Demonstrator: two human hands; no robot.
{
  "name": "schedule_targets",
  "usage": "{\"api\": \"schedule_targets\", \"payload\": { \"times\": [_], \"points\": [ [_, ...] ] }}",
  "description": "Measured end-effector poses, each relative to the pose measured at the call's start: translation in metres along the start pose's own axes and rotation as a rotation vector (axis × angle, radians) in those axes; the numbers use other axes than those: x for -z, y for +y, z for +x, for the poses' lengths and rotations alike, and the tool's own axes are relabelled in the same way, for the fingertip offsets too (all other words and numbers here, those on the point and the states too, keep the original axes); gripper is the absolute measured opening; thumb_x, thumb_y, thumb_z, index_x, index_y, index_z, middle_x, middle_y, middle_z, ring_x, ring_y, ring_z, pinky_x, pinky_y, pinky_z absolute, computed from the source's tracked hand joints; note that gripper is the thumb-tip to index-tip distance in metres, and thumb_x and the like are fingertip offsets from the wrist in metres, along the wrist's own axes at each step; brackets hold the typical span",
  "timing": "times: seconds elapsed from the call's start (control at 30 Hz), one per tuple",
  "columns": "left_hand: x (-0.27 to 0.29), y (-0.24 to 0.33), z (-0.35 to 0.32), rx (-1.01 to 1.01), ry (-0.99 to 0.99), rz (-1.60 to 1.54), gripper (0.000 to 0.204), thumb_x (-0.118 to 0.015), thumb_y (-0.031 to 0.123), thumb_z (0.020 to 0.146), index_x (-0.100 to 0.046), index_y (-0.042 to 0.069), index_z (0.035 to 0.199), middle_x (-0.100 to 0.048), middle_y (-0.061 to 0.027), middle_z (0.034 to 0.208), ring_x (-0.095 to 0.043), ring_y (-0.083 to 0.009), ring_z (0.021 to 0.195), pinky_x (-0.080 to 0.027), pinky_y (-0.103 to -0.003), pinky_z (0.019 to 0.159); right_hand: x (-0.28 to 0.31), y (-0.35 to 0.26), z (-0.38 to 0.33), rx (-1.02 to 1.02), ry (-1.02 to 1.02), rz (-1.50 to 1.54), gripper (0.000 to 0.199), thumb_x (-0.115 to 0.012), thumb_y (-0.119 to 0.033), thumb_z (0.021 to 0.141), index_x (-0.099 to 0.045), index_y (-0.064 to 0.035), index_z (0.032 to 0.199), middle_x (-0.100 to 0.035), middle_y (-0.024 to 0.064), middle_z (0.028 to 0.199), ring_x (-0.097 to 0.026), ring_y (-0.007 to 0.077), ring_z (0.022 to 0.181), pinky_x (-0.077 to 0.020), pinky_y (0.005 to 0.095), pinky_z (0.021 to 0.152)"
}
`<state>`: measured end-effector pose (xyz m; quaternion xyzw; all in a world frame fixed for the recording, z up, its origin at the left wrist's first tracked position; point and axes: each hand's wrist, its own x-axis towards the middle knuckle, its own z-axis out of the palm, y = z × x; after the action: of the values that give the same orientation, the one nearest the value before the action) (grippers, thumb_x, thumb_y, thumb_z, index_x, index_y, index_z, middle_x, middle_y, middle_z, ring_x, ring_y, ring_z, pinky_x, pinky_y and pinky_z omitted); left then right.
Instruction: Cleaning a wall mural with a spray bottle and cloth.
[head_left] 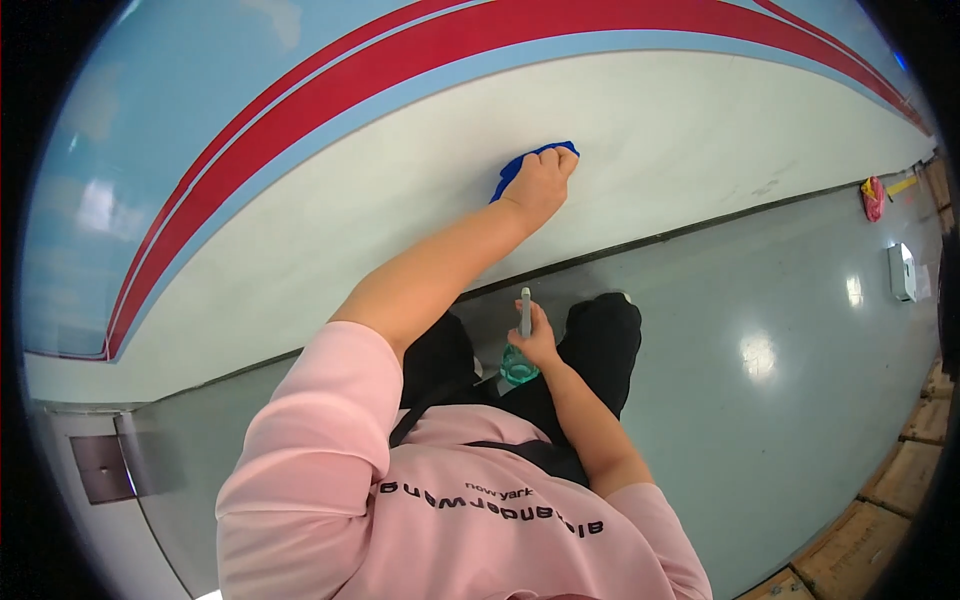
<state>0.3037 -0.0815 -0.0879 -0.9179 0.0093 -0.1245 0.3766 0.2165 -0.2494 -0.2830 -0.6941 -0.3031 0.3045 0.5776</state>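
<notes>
My left hand [541, 184] is closed on a blue cloth [513, 170] and presses it against the white lower part of the wall [400, 190]. Parts of the cloth stick out past the fingers; the rest is hidden under the hand. Lower down, between my knees, my right hand [537, 340] grips a spray bottle [518, 370] by its neck. The bottle has a see-through green body and a grey spray head, whose nozzle points toward the wall. Faint grey marks [765, 187] show on the wall to the right of the cloth.
Red stripes [400, 75] and light blue run above the white band. A dark strip [620, 246] edges the wall's foot at the shiny grey floor [700, 400]. At the right lie a red-and-yellow item [873, 198] and a whitish box [902, 272]; brown cartons [860, 540] line the lower right.
</notes>
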Motion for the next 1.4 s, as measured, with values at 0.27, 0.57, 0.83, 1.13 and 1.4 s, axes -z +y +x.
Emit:
{"api": "schedule_targets", "payload": {
  "times": [0.27, 0.57, 0.83, 1.13, 1.4],
  "points": [
    [0.025, -0.040, -0.070, 0.149, 0.129, -0.335, 0.029, -0.053, 0.014, 0.071, -0.058, 0.004, 0.098, -0.045, -0.0071, 0.088, -0.047, -0.0206, 0.075, -0.042, -0.033, 0.058, -0.005, 0.010, -0.001, -0.011, 0.045, 0.112, 0.059, -0.064, -0.007, 0.059, -0.045, -0.0087, 0.114, -0.047, 0.0138, 0.109, -0.048, 0.0313, 0.104, -0.0408, 0.0372, 0.085],
    [0.019, -0.062, -0.063, 0.127, 0.163, -0.132, 0.014, -0.054, 0.011, 0.069, -0.057, 0.002, 0.079, -0.044, -0.0088, 0.086, -0.047, -0.0204, 0.073, -0.041, -0.029, 0.052, -0.001, 0.011, 0.004, 0.061, -0.027, 0.009, 0.060, -0.064, -0.007, 0.059, -0.044, -0.0110, 0.115, -0.046, 0.0134, 0.111, -0.048, 0.0321, 0.104, -0.0413, 0.0383, 0.083],
    [0.020, -0.042, -0.044, 0.239, 0.182, -0.111, 0.014, -0.055, 0.011, 0.069, -0.056, 0.002, 0.079, -0.043, -0.0077, 0.082, -0.048, -0.0191, 0.070, -0.041, -0.029, 0.051, 0.002, 0.015, 0.004, 0.027, -0.036, 0.050, 0.060, -0.064, -0.007, 0.059, -0.044, -0.0086, 0.115, -0.046, 0.0154, 0.111, -0.047, 0.0323, 0.105, -0.0399, 0.0372, 0.088],
    [0.043, -0.077, -0.042, 0.363, 0.276, -0.261, 0.021, -0.054, 0.011, 0.070, -0.057, 0.000, 0.088, -0.046, -0.0097, 0.087, -0.048, -0.0221, 0.071, -0.042, -0.032, 0.053, 0.004, 0.014, 0.003, -0.022, -0.062, -0.025, 0.059, -0.063, -0.008, 0.061, -0.045, -0.0090, 0.116, -0.047, 0.0124, 0.112, -0.047, 0.0291, 0.106, -0.0391, 0.0360, 0.088],
    [0.038, -0.059, -0.020, 0.229, 0.228, -0.055, 0.013, -0.053, 0.010, 0.069, -0.058, 0.000, 0.076, -0.049, -0.0110, 0.091, -0.049, -0.0207, 0.073, -0.043, -0.030, 0.054, 0.007, 0.022, 0.010, -0.032, -0.086, 0.103, 0.059, -0.063, -0.009, 0.061, -0.045, -0.0076, 0.117, -0.048, 0.0120, 0.115, -0.046, 0.0261, 0.109, -0.0375, 0.0354, 0.089]
  ]
}}
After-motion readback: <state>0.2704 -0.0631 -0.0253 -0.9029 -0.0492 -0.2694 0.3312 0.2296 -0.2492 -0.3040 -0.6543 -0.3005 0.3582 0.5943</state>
